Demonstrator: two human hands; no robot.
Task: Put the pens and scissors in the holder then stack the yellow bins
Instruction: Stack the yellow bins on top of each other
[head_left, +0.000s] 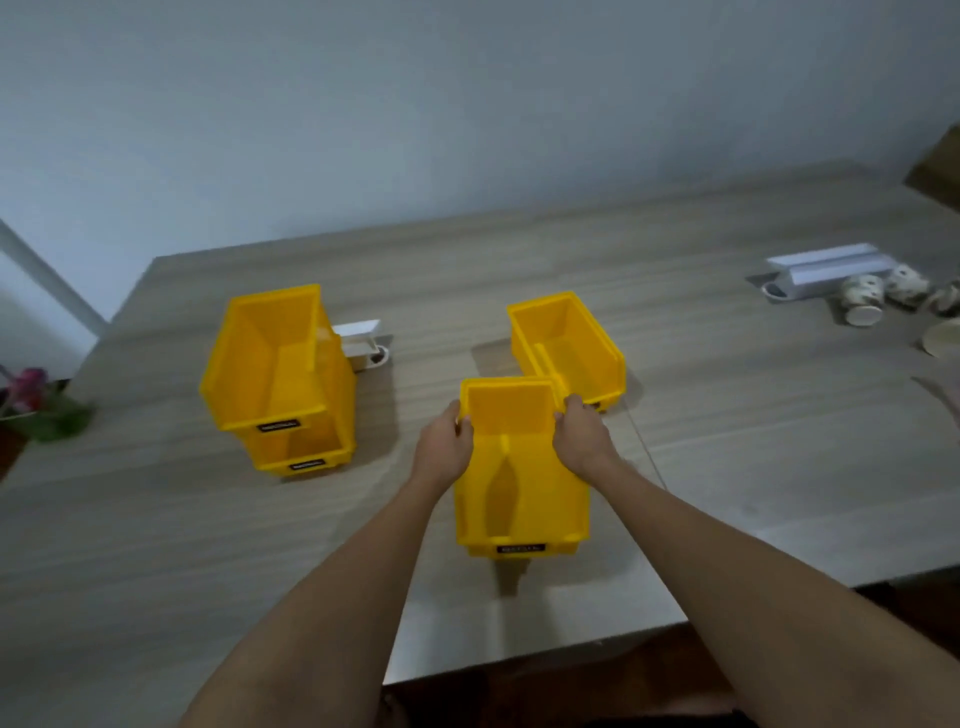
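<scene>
Hands clamped on opposite side rims of a yellow bin (519, 467): left hand (444, 447) on the left rim, right hand (582, 434) on the right rim, fingers hooked over the back corners, label end toward the near edge of the table (156, 571). Whether raised or resting, cannot tell, though shadow lies on the wood under its front. Just behind and to its right, second yellow bin (569, 345), open and standing alone, near corner close beside the right hand. Well apart toward the left edge, stack of two yellow bins (278, 379), upper one tilted back on the lower, black labels facing the near edge. Behind that stack, white block with a cable (363, 345). Toward the far right corner, white tray (831, 270) and patterned cups (865, 299) lying beside it. Off the left edge, blurred flowers (31, 395). Pens, scissors and holder nowhere recognisable.
</scene>
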